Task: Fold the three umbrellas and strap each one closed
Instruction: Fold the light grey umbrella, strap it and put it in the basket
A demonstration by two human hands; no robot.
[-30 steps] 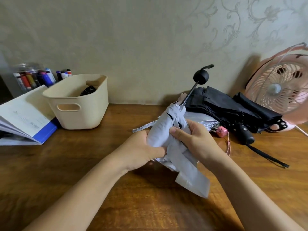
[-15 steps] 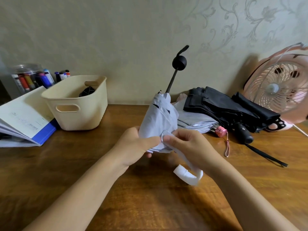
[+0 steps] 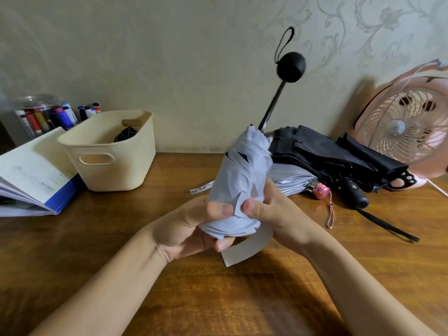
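Observation:
A pale grey umbrella (image 3: 242,175) stands nearly upright above the table's middle, its black shaft extended and its round black handle (image 3: 291,67) with a loop at the top. My left hand (image 3: 189,226) grips the lower canopy from the left. Opposite it, my right hand (image 3: 274,212) holds the same bunched fabric. The umbrella's grey strap (image 3: 249,248) hangs loose below my hands. Behind on the table lie a silver umbrella with a pink handle (image 3: 294,178) and a black umbrella (image 3: 334,156).
A cream plastic basket (image 3: 114,163) stands at the back left, with an open booklet (image 3: 31,173) and a jar of markers (image 3: 41,115) beside it. A pink desk fan (image 3: 409,132) stands at the back right. The wooden table (image 3: 218,299) runs to the wall.
The grey umbrella has swung from leaning away and right to nearly upright, and its handle has risen. Both hands have shifted lower on the canopy, and the strap now hangs beneath them.

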